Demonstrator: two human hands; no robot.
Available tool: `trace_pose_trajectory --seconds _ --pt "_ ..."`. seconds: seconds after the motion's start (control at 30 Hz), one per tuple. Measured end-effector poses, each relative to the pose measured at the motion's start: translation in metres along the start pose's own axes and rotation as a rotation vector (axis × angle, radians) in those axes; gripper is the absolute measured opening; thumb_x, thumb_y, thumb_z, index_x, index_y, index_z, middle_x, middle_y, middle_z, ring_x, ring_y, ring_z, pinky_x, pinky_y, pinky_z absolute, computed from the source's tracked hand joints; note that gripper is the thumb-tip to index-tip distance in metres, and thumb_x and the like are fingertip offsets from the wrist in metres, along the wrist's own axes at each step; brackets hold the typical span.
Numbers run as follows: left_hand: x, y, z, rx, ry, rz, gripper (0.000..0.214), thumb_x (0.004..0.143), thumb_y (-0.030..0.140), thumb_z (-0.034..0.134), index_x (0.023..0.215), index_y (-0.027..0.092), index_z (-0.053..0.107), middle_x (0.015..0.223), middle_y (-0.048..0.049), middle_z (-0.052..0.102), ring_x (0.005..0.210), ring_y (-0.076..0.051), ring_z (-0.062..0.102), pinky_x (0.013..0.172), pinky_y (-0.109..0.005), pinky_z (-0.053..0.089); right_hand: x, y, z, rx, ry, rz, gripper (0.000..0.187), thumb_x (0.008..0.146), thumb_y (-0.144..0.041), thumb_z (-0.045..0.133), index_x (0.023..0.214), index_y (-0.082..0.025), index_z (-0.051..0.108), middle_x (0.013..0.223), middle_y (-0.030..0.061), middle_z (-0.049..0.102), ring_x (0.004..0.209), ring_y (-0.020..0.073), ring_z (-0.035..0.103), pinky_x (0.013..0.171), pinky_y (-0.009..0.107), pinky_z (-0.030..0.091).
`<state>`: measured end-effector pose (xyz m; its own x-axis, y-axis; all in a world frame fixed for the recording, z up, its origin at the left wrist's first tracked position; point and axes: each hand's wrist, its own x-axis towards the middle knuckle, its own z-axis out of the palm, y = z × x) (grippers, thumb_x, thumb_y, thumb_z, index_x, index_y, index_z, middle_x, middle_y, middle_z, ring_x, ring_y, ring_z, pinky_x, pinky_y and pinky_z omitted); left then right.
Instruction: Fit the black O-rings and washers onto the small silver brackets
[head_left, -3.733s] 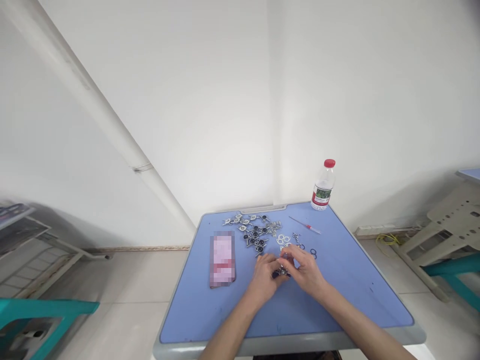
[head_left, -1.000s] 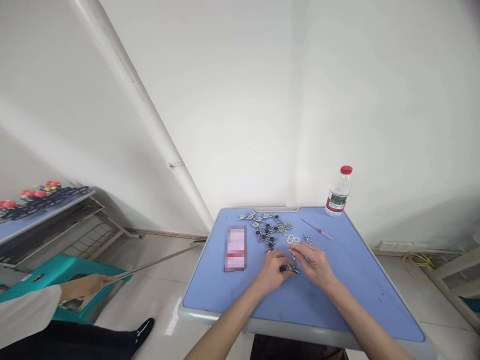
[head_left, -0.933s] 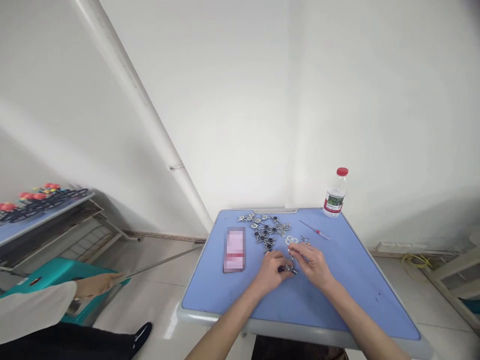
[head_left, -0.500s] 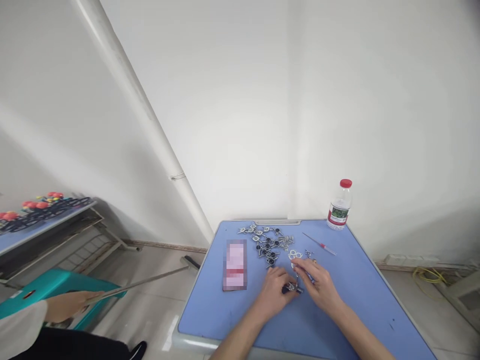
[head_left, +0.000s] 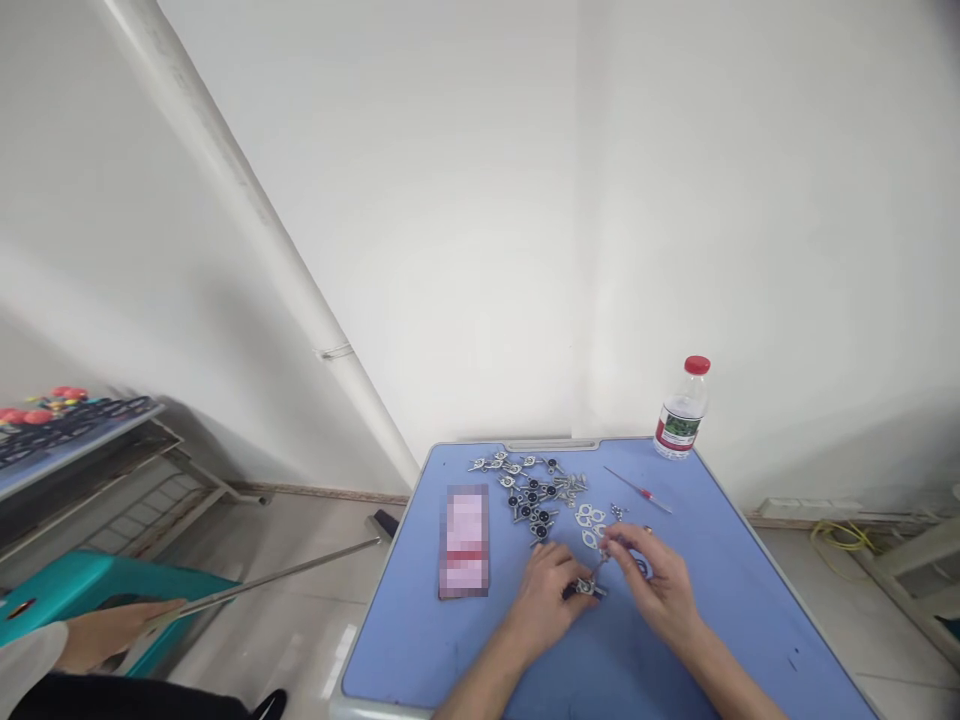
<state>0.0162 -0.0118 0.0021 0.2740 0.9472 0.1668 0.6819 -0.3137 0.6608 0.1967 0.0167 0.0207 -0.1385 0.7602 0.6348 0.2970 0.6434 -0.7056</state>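
Observation:
My left hand (head_left: 544,600) rests low on the blue table and pinches a small metal part with a dark wheel (head_left: 585,588). My right hand (head_left: 652,585) sits just to its right, its fingertips on a thin metal pin (head_left: 600,563) rising from that part. Behind my hands lies a loose pile of metal fittings with black wheels (head_left: 532,495). Several flat metal rings (head_left: 591,525) lie closer to my right hand. A dark ring (head_left: 641,567) is partly hidden behind my right hand.
A red-handled screwdriver (head_left: 637,489) and a red-capped plastic bottle (head_left: 681,410) lie at the far right of the table (head_left: 390,660). A pixelated packet (head_left: 463,542) lies left. At lower left, another person's hand (head_left: 105,635) holds a long metal rod (head_left: 262,585) above a teal stool (head_left: 97,590).
My right hand has moved right, away from my left hand, and the pin now leans toward its fingertips. The view has tilted, so the table sits lower. The other person's hand has moved left.

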Motion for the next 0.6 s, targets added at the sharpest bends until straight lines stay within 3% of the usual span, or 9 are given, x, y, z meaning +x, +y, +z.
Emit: trace_pose_trajectory --seconds 0.1,0.2,0.3,0.4,0.5,0.6 --pt "0.002 0.002 -0.013 -0.087 0.05 -0.03 0.01 0.078 0.031 0.074 0.086 0.025 0.074 0.081 -0.002 0.067 0.082 -0.02 0.059 0.081 -0.033 0.042 0.002 0.001 -0.007 0.082 0.193 0.113 0.013 0.093 -0.028 0.053 0.101 -0.021 0.062 0.079 0.004 0.069 0.069 0.018 0.066 0.064 0.029 0.056" --pt "0.017 0.004 -0.039 -0.125 0.147 -0.021 0.012 0.08 0.033 0.07 0.088 0.024 0.074 0.083 -0.0036 0.069 0.085 -0.021 0.06 0.081 -0.032 0.045 0.006 0.002 -0.011 0.165 0.326 0.196 0.015 0.093 -0.03 0.055 0.102 -0.02 0.062 0.078 0.0046 0.068 0.067 0.0174 0.065 0.062 0.03 0.057" --pt "0.049 0.001 -0.067 -0.002 0.188 -0.037 0.015 0.083 0.031 0.066 0.094 0.025 0.074 0.094 -0.0031 0.072 0.094 -0.022 0.061 0.088 -0.033 0.045 0.008 0.001 -0.011 0.204 0.323 0.205 0.016 0.093 -0.031 0.055 0.101 -0.019 0.062 0.078 0.0039 0.068 0.059 0.0144 0.062 0.057 0.028 0.057" --pt "0.087 -0.006 -0.082 0.191 0.175 -0.163 0.018 0.085 0.03 0.064 0.099 0.026 0.073 0.103 -0.0016 0.072 0.099 -0.021 0.061 0.093 -0.032 0.043 0.008 0.002 -0.01 0.193 0.265 0.16 0.015 0.092 -0.03 0.055 0.1 -0.02 0.062 0.076 0.0028 0.068 0.053 0.0127 0.06 0.052 0.026 0.055" --pt "0.117 -0.015 -0.081 0.242 0.151 -0.222 0.02 0.085 0.026 0.063 0.102 0.023 0.073 0.103 -0.0029 0.073 0.094 -0.02 0.065 0.085 -0.029 0.046 0.009 0.005 -0.009 0.17 0.252 0.12 0.015 0.092 -0.03 0.056 0.099 -0.019 0.063 0.074 0.0023 0.068 0.05 0.0122 0.058 0.048 0.025 0.054" --pt "0.13 -0.023 -0.074 0.291 0.119 -0.255 0.019 0.084 0.026 0.064 0.101 0.023 0.073 0.106 -0.0029 0.073 0.097 -0.021 0.065 0.085 -0.029 0.045 0.012 0.007 -0.009 0.149 0.254 0.123 0.016 0.093 -0.031 0.055 0.097 -0.018 0.063 0.073 0.0028 0.068 0.051 0.013 0.058 0.048 0.025 0.053"
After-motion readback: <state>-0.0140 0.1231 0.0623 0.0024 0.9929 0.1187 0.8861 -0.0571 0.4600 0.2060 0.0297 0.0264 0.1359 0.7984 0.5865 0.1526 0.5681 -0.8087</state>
